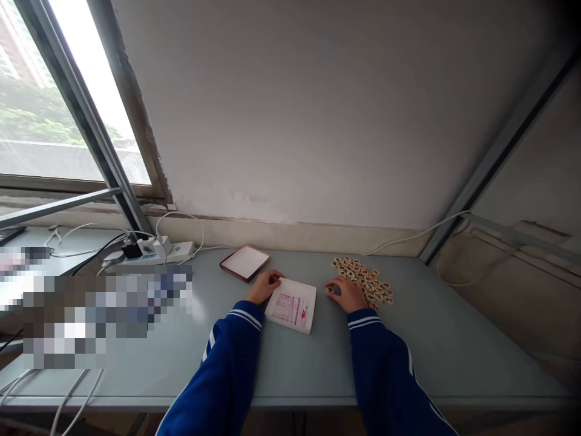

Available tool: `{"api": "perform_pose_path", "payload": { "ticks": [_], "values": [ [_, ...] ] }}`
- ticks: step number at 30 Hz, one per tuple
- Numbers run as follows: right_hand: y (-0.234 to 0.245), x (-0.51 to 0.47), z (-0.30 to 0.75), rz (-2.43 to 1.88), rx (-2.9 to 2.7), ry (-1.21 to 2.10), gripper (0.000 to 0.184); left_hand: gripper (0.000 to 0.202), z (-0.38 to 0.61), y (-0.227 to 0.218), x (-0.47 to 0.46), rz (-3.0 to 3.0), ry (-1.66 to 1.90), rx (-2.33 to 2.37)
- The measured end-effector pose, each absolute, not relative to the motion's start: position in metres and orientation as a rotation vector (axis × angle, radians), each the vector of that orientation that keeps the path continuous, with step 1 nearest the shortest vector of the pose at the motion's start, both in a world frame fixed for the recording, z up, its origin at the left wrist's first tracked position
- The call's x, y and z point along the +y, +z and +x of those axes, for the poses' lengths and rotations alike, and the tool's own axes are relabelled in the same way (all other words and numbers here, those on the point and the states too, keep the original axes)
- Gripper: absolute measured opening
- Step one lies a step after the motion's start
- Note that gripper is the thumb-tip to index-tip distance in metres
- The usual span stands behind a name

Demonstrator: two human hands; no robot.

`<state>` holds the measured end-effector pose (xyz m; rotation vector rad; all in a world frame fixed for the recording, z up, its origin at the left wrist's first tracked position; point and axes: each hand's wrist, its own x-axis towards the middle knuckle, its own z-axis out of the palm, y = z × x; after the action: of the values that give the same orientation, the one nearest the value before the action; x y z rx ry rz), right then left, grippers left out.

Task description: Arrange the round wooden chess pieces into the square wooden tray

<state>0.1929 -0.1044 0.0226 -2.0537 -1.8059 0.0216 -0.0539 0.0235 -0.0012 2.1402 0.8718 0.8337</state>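
Note:
A folded white sheet with red printed lines [291, 305] lies flat on the grey table [318, 363] between my hands. My left hand [264, 285] rests at its far left corner with the fingers curled against the paper's edge. My right hand [345, 293] is closed, pinching a small dark piece near the sheet's right side. Just beyond and right of that hand lies a cluster of several round wooden game pieces [365, 281] with red and black marks. Both arms wear blue sleeves with white stripes.
A red-rimmed box lid with a white inside [244, 262] lies behind the sheet to the left. A white power strip [152, 251] with plugs and cables sits by the window at the left. A blurred patch covers the table's left part. A wall rises behind.

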Motion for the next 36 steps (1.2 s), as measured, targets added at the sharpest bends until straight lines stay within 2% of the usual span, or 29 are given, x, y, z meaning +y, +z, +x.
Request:
{"api": "perform_pose_path", "payload": {
  "ticks": [7, 10, 12, 16, 20, 24, 30, 36],
  "values": [
    [0.041, -0.075, 0.138, -1.522, -1.869, 0.338, 0.017, 0.024, -0.053, 0.004, 0.019, 2.151, 0.820, 0.915],
    [0.038, -0.069, 0.103, -1.475, -1.983, 0.303, 0.024, 0.033, -0.054, 0.009, 0.018, 2.130, 0.816, 0.924],
    [0.037, -0.068, 0.092, -1.519, -2.027, 0.186, 0.026, 0.037, -0.055, 0.012, 0.017, 2.118, 0.816, 0.898],
    [0.043, -0.071, 0.110, -1.690, -1.971, -0.107, 0.020, 0.036, -0.054, 0.012, 0.015, 2.152, 0.748, 0.846],
    [0.047, -0.079, 0.158, -2.156, -1.648, -0.298, 0.020, 0.038, -0.053, 0.007, 0.017, 2.267, 0.682, 0.834],
    [0.038, -0.087, 0.189, -2.550, -1.458, -0.230, 0.015, 0.034, -0.053, 0.007, 0.018, 2.289, 0.680, 0.815],
    [0.036, -0.091, 0.194, -2.578, -1.366, -0.187, 0.029, 0.031, -0.053, 0.008, 0.016, 2.277, 0.711, 0.827],
    [0.040, -0.092, 0.199, -2.478, -1.375, -0.042, 0.013, 0.032, -0.052, 0.010, 0.014, 2.264, 0.719, 0.853]
  ]
}}
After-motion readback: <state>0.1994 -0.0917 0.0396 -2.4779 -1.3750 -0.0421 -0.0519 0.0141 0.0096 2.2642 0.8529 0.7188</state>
